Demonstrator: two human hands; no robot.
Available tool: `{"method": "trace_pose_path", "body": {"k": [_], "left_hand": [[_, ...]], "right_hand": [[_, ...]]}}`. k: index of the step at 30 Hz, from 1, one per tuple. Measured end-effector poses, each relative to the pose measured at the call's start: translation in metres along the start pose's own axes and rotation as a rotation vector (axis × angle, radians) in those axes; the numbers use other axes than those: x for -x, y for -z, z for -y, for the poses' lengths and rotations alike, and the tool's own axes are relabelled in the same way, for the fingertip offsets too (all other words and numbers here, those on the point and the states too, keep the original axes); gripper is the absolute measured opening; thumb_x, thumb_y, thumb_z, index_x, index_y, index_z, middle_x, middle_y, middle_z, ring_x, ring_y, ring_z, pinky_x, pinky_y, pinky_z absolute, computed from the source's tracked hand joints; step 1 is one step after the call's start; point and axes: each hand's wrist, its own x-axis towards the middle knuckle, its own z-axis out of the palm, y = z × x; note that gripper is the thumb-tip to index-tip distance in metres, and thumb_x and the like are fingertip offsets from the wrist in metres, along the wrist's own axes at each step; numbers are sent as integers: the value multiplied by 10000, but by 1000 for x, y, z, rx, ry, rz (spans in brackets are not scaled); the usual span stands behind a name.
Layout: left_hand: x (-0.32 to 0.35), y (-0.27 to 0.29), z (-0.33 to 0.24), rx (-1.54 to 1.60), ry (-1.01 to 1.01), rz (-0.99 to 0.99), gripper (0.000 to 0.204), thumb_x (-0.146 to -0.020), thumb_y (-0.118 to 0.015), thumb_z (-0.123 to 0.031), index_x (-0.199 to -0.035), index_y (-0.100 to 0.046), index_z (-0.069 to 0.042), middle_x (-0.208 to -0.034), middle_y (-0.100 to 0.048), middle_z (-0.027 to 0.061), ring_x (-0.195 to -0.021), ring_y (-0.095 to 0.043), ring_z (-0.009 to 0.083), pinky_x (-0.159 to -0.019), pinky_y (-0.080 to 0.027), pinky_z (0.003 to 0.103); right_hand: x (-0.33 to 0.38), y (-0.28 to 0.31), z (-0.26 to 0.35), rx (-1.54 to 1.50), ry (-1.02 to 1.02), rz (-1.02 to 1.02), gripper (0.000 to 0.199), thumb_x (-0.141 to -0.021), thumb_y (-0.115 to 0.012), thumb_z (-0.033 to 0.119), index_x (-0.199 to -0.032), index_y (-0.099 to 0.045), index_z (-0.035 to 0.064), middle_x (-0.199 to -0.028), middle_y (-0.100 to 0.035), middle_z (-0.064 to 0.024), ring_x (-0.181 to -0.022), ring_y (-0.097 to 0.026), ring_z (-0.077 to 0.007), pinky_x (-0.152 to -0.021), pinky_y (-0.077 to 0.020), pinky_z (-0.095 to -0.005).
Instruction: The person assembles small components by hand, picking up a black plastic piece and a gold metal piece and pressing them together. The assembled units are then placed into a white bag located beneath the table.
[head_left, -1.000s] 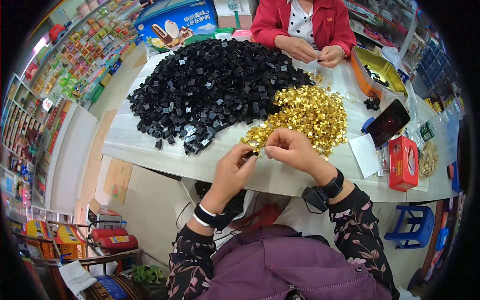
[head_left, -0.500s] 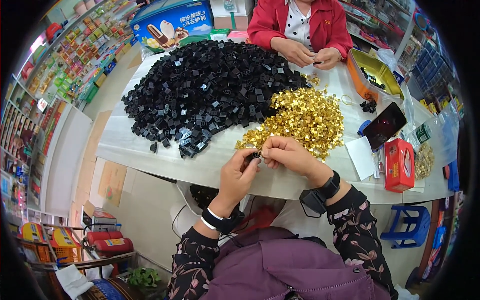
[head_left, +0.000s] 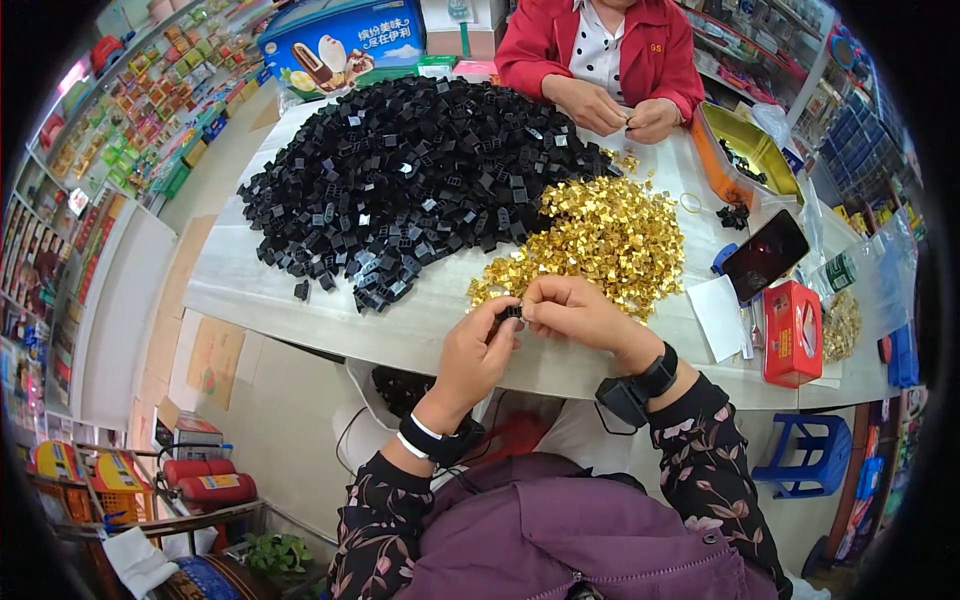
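Observation:
My left hand [head_left: 472,352] pinches a small black plastic part [head_left: 510,313] between thumb and fingers, just over the near edge of the table. Right beside it, the fingertips of my right hand [head_left: 572,308] are pressed together against the part's right side. Whatever those fingers hold is too small and covered to make out. Beyond my hands lies a pile of small gold metal pieces [head_left: 610,240]. A large heap of similar black plastic parts [head_left: 400,180] spreads to the left and behind it.
Across the table [head_left: 270,325], a person in a red jacket works with both hands [head_left: 620,115]. At the right are a yellow-lined tin [head_left: 750,140], a phone [head_left: 768,255], white paper [head_left: 717,315] and a red box [head_left: 793,333]. A blue stool [head_left: 805,455] stands below.
Both my hands stay together at the black part, with only slight finger shifts. The whole view has moved a little. Across the table, the person's hands have barely moved.

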Motion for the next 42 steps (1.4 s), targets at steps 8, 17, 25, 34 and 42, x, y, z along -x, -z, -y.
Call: {"method": "trace_pose_path", "body": {"k": [8, 17, 25, 34, 42], "left_hand": [[1, 3, 5, -104, -102, -4, 227, -888, -510, -28, -1110, -557, -11, -877, -629, 73, -719, -622, 109, -649, -505, 239], [-3, 12, 5, 331, 117, -47, 243, -899, -523, -58, -1141, -533, -42, -885, -613, 63, -660, -605, 104, -590, -481, 207], [-2, 37, 16, 441, 146, -211, 262, -899, -559, -116, -1147, -510, -49, -859, -587, 37, -610, -543, 65, -503, -422, 176], [-2, 19, 5, 322, 51, -216, 292, -883, -582, -107, -1162, -522, -47, -858, -597, 30, -601, -539, 55, -498, -414, 175], [-4, 9, 9, -17, 9, -32, 272, -865, -572, -63, -1134, -550, -30, -874, -603, 49, -609, -549, 79, -533, -433, 211]], "right_hand": [[-1, 3, -1, 40, -23, 8, 158, -880, -595, 219, -856, -590, 64, -733, -566, 44, -652, -530, -33, -570, -434, -179], [-7, -9, 5, 37, 45, -48, 197, -848, -638, 243, -888, -602, 54, -739, -584, 25, -635, -536, -54, -553, -454, -218], [-7, -23, 0, 973, 385, -283, 188, -775, -659, 258, -842, -628, 85, -755, -611, -74, -664, -612, -223, -592, -495, -340], [-9, -12, -6, 996, 455, -305, 171, -791, -646, 239, -826, -627, 72, -744, -613, -72, -660, -619, -202, -592, -496, -331], [-3, -4, 1, -64, 114, -147, 141, -844, -615, 179, -879, -613, 42, -770, -622, -9, -638, -566, -61, -582, -465, -205]]}}
